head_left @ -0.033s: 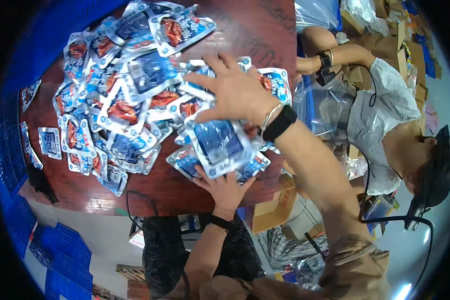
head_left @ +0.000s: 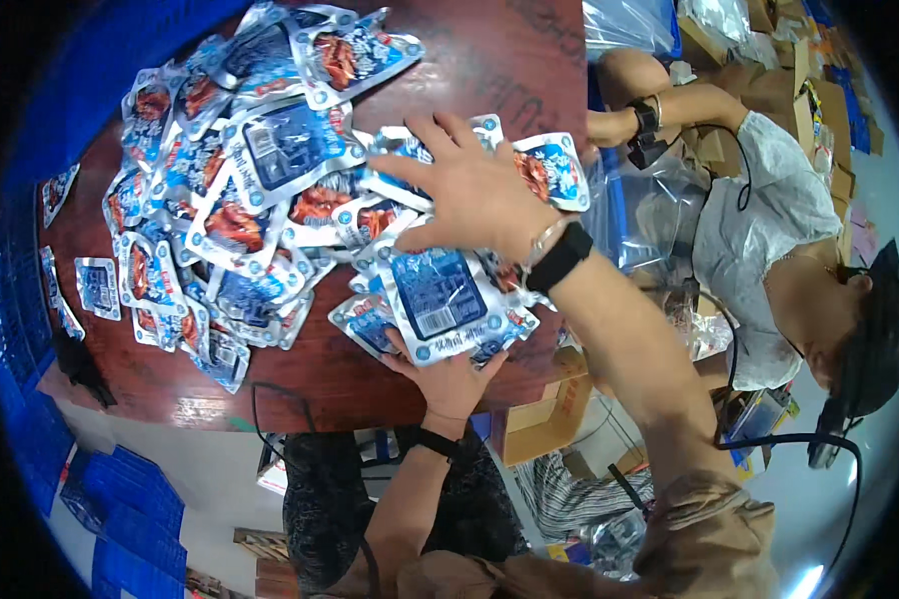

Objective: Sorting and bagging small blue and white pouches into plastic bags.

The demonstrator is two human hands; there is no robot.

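Note:
My right hand (head_left: 479, 195) is spread open, palm down, over the right part of a heap of foil food pouches (head_left: 235, 230). Nothing shows gripped in it, though its underside is hidden. Below it, a silver-edged pouch (head_left: 440, 295) lies blue printed back up on a smaller pile. My left hand (head_left: 448, 384) rests at that pouch's near edge, thumb and outer finger apart; the other fingertips are hidden beneath the pouch. Other pouches show red food pictures, such as one pouch (head_left: 549, 172) right of my right hand.
The heap lies on a reddish-brown table (head_left: 370, 394). Blue crates (head_left: 25, 290) line the left side. A black item (head_left: 82, 367) sits at the table's left corner. Across the right edge, another person (head_left: 769, 230) sits by clear plastic bags (head_left: 644, 215). An open carton (head_left: 544, 414) stands below the table edge.
The pouch above my left hand has settled flatter and now covers more of my fingers. A blue-backed pouch on the heap has shifted left. My right hand has barely moved.

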